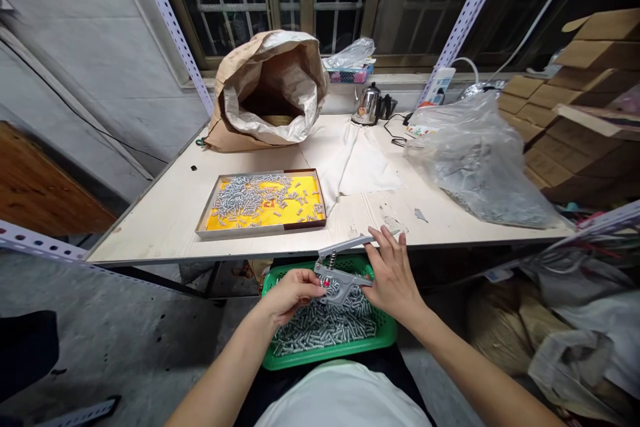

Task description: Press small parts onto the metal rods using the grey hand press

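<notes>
My right hand (393, 273) grips a grey metal plier-like hand tool (343, 277) with a small coil spring between its handles. The fingers rest on the upper handle and the thumb on the lower one, with the handles spread wide. At the tool's head my left hand (296, 293) is closed in a pinch beside a small red piece (327, 284); what the fingertips hold is hidden. Below both hands a green plastic basket (330, 355) sits on the lap, full of small ridged metal pieces (325, 327) that look like springs or screws.
On the table (165, 220) lies a shallow tray (260, 233) with a yellow bottom and many small metal pieces (240, 197). Behind it are an open paper sack (220, 107), a white cloth (360, 160), and a metal kettle (369, 105). A clear plastic bag (480, 153) and stacked cardboard boxes (575, 153) stand right.
</notes>
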Tool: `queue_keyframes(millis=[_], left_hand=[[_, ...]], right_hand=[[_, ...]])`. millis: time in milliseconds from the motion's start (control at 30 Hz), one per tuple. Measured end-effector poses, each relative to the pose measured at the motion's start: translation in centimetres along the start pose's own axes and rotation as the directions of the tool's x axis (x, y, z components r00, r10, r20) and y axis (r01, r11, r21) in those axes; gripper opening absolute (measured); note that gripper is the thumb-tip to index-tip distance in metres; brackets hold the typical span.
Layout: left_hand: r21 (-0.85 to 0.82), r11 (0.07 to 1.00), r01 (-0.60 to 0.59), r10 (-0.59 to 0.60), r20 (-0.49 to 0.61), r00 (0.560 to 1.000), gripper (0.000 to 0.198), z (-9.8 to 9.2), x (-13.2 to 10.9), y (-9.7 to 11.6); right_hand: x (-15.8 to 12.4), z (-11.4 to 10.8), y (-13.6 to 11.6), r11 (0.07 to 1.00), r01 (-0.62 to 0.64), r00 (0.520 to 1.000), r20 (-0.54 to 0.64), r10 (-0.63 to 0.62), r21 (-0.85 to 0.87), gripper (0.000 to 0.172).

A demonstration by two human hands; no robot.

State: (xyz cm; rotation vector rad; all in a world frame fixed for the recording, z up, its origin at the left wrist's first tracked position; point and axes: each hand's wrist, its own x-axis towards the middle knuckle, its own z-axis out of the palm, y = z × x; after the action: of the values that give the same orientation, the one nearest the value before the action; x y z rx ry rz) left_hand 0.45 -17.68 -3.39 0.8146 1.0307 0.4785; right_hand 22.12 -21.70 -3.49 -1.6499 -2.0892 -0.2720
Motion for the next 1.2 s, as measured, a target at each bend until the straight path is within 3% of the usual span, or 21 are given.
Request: queue_keyframes(millis=[267, 500, 1200], left_hand=[[0.123, 0.992, 0.029, -0.020, -0.069, 0.997, 0.026, 0.3, 0.3, -0.3], [0.218, 0.976, 0.025, -0.011, -0.063, 0.998, 0.019, 0.4, 0.5, -0.5], [0.259, 0.966, 0.019, -0.051, 0.117, 0.992, 0.014, 0.5, 0.1, 0.0]], right_hand=[[-0.5, 0.6, -0.1, 1.000, -0.007, 1.000, 0.013, 0.006, 0.014, 0.058], [-1.0, 0.9, -0.6, 0.999, -0.030, 0.999, 0.013, 0.029, 0.017, 0.058], [-0.9, 0.9, -1.5, 0.999, -0.017, 0.999, 0.050, 0.014, 0.045, 0.058]])
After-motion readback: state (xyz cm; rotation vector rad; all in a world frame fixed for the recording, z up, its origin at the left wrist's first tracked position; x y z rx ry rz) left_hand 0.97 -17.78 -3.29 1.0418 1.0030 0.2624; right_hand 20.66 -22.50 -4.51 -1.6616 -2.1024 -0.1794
